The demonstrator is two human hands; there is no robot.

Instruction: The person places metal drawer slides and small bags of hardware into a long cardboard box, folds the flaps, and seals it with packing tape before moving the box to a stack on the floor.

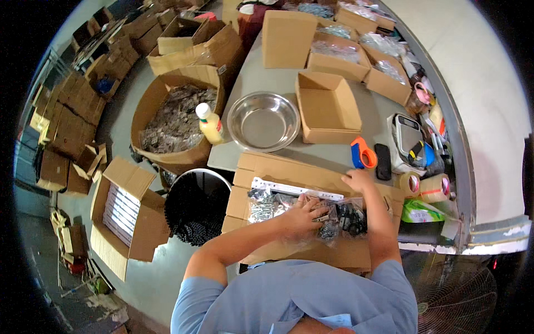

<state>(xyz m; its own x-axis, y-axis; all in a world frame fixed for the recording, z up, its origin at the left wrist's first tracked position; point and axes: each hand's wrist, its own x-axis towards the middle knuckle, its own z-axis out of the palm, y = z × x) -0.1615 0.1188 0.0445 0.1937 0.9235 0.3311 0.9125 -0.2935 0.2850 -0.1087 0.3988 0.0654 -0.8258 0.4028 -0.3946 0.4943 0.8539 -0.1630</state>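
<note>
An open cardboard box [261, 165] lies in front of me with its flaps folded out. Inside it are clear plastic bags of small metal screws [264, 209] and dark fittings [351, 218], and a white perforated metal strip [297, 188] lies across the far side. My left hand [306, 216] rests on the bags with its fingers spread. At the box's far right edge, my right hand [359, 181] has its fingers curled on the cardboard flap. An orange and blue tape dispenser [362, 154] and a black phone [383, 161] lie just beyond it.
A steel basin [263, 123] and an empty carton [328, 108] stand on the table beyond. To the left are a bin of black rods [194, 214], a yellow bottle [209, 125] and a carton of white strips [146, 192]. A scale [409, 136] and tape rolls [434, 188] sit right.
</note>
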